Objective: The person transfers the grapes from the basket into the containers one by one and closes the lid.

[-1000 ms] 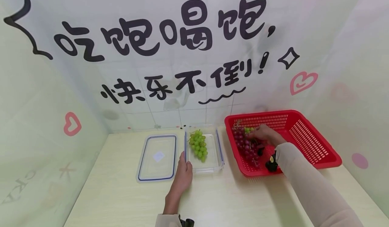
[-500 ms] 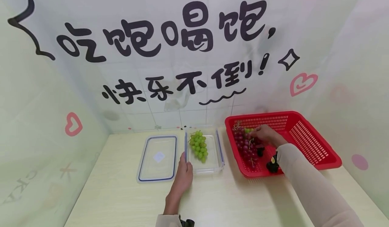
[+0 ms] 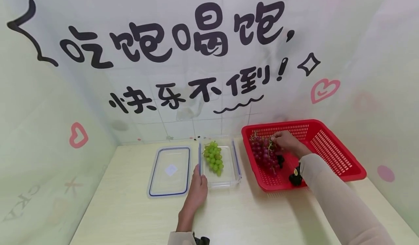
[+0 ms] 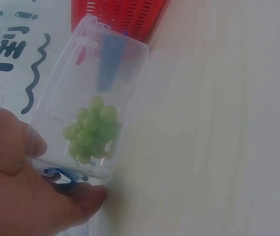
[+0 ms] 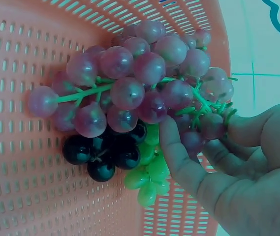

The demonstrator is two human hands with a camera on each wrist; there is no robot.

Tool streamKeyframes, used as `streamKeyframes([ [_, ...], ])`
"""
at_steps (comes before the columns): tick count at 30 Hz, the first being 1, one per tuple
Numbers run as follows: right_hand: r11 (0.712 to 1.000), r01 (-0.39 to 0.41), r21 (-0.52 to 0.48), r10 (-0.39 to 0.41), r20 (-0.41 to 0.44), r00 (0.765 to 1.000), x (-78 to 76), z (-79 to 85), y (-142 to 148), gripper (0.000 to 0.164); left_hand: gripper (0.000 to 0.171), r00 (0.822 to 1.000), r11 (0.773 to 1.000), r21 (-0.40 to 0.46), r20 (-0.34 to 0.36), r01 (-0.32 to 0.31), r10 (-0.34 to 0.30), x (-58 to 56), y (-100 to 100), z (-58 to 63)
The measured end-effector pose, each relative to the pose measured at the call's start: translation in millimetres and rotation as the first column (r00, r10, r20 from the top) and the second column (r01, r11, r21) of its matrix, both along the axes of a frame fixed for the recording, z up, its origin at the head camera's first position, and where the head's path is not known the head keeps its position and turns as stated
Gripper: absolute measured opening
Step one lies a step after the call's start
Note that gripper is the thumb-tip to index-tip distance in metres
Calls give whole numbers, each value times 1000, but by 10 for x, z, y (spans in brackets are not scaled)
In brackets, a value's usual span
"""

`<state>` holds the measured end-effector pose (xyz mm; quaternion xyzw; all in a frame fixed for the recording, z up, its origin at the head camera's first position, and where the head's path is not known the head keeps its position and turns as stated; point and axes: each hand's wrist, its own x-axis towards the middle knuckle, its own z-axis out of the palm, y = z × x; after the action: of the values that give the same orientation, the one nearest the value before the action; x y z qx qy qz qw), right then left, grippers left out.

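- Since a second ago the right hand [image 3: 284, 142] has risen a little inside the red basket [image 3: 340, 161], and the red grape bunch [image 3: 264, 154] hangs higher under it; the left hand [image 3: 197, 186] has stayed by the clear box [image 3: 236, 165].
- Head view: the basket sits toward the right far corner of the tabletop [image 3: 137, 216]. The clear box holds a green grape bunch [image 3: 213, 157] at mid-tabletop near the far edge, its lid [image 3: 168, 170] lying flat just left of it. The left hand rests against the box's near left corner, fingers lightly curled on the rim. A few dark grapes [image 3: 280, 160] lie in the basket near the red bunch.
- Left wrist view: the left hand's fingers [image 4: 29, 142] and thumb hold the end of the clear box [image 4: 115, 69]; the green grape bunch [image 4: 91, 129] lies inside, the basket [image 4: 117, 17] beyond it.
- Right wrist view: the right hand [image 5: 238, 162] is closed on the stems of the red grape bunch [image 5: 140, 78], pinching them. Dark grapes [image 5: 105, 152] and small green grapes [image 5: 147, 177] lie beneath, touching it.
- Judged from this, the step is lifting the red bunch out of the basket. The next move calls for clearing the basket's wall, a steady carry left across to the box, and not dragging the loose grapes along.
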<state>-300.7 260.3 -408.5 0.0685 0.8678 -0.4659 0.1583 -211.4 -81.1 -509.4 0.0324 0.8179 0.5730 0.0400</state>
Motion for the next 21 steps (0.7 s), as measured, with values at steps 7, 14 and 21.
streamKeyframes([
  [7, 1000, -11, -12, 11, 3, 1000, -33, 40, 15, 31, 55, 1000, 1000, -5, 2, -8, 8, 0, -1, 6],
  [14, 997, -4, -83, 6, 24, 1000, -28, 127, 32, 30, 55, 1000, 1000, -4, -6, -8, 8, 4, 11, 20],
  [21, 992, 14, -128, -8, 53, 999, -16, 229, -1, 30, 56, 1000, 1000, -2, 11, -12, 12, 5, 4, 10],
])
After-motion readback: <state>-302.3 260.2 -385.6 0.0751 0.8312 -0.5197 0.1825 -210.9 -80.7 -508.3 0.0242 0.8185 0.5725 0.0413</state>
